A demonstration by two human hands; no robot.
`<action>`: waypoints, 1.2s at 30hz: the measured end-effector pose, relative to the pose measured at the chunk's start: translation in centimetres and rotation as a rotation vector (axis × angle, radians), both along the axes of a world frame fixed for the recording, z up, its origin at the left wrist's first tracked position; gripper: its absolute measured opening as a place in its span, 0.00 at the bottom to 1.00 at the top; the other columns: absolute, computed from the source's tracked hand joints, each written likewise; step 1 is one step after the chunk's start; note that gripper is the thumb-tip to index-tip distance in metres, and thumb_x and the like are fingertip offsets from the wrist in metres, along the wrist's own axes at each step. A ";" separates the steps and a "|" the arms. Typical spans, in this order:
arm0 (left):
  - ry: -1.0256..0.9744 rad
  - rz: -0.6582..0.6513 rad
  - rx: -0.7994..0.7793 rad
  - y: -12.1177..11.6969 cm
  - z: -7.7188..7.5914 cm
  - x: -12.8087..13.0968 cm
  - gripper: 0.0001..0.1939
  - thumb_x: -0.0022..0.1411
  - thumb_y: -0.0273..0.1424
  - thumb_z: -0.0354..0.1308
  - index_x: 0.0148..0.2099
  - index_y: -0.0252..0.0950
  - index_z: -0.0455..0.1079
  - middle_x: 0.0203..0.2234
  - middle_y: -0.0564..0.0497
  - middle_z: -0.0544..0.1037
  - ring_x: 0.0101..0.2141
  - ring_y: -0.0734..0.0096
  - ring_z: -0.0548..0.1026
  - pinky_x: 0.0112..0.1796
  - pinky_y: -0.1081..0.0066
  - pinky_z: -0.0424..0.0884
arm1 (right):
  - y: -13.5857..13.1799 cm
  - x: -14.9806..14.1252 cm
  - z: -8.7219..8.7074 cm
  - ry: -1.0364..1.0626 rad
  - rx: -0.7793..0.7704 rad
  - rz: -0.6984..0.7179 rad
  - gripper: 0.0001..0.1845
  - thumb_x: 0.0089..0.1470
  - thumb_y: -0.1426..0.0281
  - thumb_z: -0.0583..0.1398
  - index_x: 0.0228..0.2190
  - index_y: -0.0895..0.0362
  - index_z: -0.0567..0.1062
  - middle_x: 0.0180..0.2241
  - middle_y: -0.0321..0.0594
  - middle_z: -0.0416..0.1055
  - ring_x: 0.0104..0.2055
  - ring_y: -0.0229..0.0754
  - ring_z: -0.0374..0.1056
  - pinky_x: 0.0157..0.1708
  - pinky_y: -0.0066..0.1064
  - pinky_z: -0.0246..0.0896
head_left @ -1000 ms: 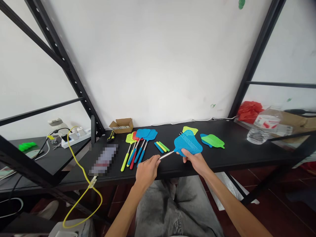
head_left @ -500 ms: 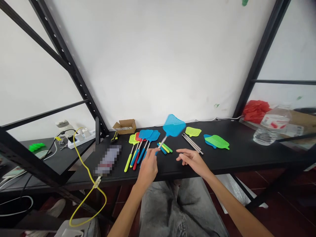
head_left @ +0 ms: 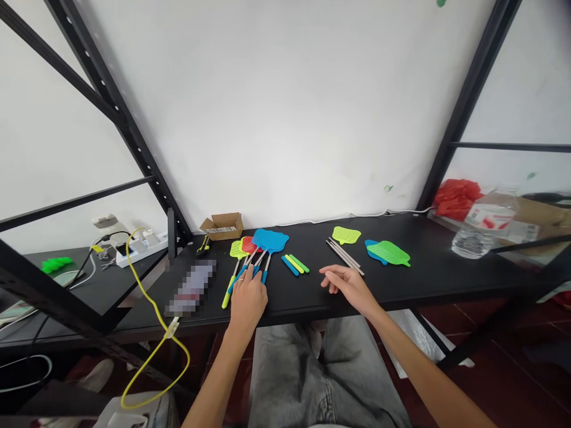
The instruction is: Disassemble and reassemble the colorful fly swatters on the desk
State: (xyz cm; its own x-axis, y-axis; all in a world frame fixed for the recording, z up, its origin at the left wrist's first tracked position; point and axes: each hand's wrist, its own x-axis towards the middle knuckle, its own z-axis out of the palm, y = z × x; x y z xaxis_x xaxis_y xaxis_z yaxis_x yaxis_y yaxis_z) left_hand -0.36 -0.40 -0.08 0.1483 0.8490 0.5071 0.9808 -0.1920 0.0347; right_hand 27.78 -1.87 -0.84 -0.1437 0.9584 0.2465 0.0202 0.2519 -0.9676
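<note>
My left hand lies over the grips of several assembled fly swatters, fingers bent round a blue fly swatter whose head rests on the pile. A red swatter head and a yellow one show beside it; the hand hides some of the handles. My right hand hovers above the desk, empty, its fingers loosely bent and apart. Just behind it are thin metal rods. Loose blue, yellow and green handle grips lie between my hands.
Beyond the rods is a loose yellow swatter head; a green leaf-shaped head overlaps a blue one to the right. A cardboard box stands behind the pile. A yellow cable hangs at left, and a water bottle stands at right.
My left hand has moved left and down, bringing the raised blue fly swatter onto the pile. My right hand has stayed nearly in place, still empty.
</note>
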 end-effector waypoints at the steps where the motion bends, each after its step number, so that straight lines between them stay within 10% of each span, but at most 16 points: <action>1: -0.013 -0.018 0.020 -0.1 0.0 0.1 0.19 0.64 0.23 0.47 0.50 0.32 0.75 0.56 0.36 0.71 0.56 0.45 0.69 0.53 0.49 0.67 | 0.0 0.0 0.0 -0.004 -0.002 -0.001 0.21 0.58 0.54 0.59 0.42 0.58 0.78 0.30 0.42 0.77 0.26 0.37 0.65 0.27 0.30 0.62; 9: -0.128 -0.382 0.015 -1.7 0.4 3.1 0.22 0.69 0.31 0.48 0.63 0.41 0.65 0.64 0.44 0.62 0.64 0.51 0.58 0.60 0.48 0.60 | 0.1 -0.2 -0.2 -0.070 0.028 -0.051 0.20 0.59 0.55 0.57 0.42 0.57 0.78 0.31 0.43 0.77 0.27 0.40 0.68 0.28 0.32 0.64; 18: -0.037 -0.482 -0.081 -2.2 -1.0 4.8 0.24 0.71 0.39 0.45 0.67 0.45 0.57 0.63 0.48 0.64 0.63 0.52 0.60 0.57 0.53 0.62 | 0.5 4.7 0.8 -0.911 0.269 -0.722 0.15 0.61 0.65 0.55 0.44 0.53 0.79 0.48 0.45 0.73 0.51 0.53 0.65 0.45 0.39 0.62; 36: -0.147 -0.400 0.024 -2.5 -1.0 5.3 0.11 0.68 0.33 0.49 0.49 0.39 0.69 0.45 0.44 0.71 0.51 0.53 0.68 0.48 0.57 0.68 | 1.5 6.2 0.8 -1.002 -0.119 -0.644 0.18 0.56 0.58 0.59 0.45 0.53 0.78 0.42 0.47 0.77 0.44 0.53 0.73 0.35 0.36 0.60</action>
